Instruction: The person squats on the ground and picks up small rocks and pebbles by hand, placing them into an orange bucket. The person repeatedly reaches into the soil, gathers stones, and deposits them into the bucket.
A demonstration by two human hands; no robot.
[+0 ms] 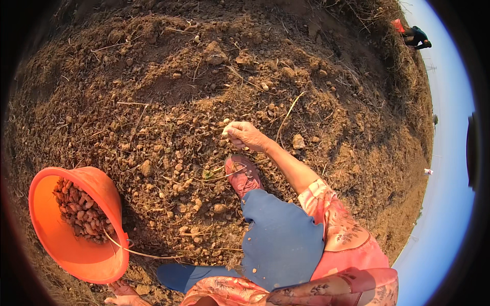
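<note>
Over the soil in front of my shoe, my right hand [245, 135] pinches a small pale thing, apparently a peanut pod [225, 132], between thumb and fingers. Just beyond those fingertips lies another pale pod-like piece [226, 121]. At the lower left an orange plastic bucket [46, 229] leans over with its mouth towards me, partly filled with peanuts in the shell [84, 214]. My left hand [124, 293] shows at the bottom edge beside the bucket's rim, fingers spread and nothing visible in it; whether it touches the rim I cannot tell.
Clods, dry stems and loose peanut pods [265, 86] are scattered over the brown soil [160, 126]. My reddish shoe [243, 174] stands below my right hand. A thin stem [145, 254] crosses the bucket rim. Far off at upper right, a person [417, 37] bends near something red.
</note>
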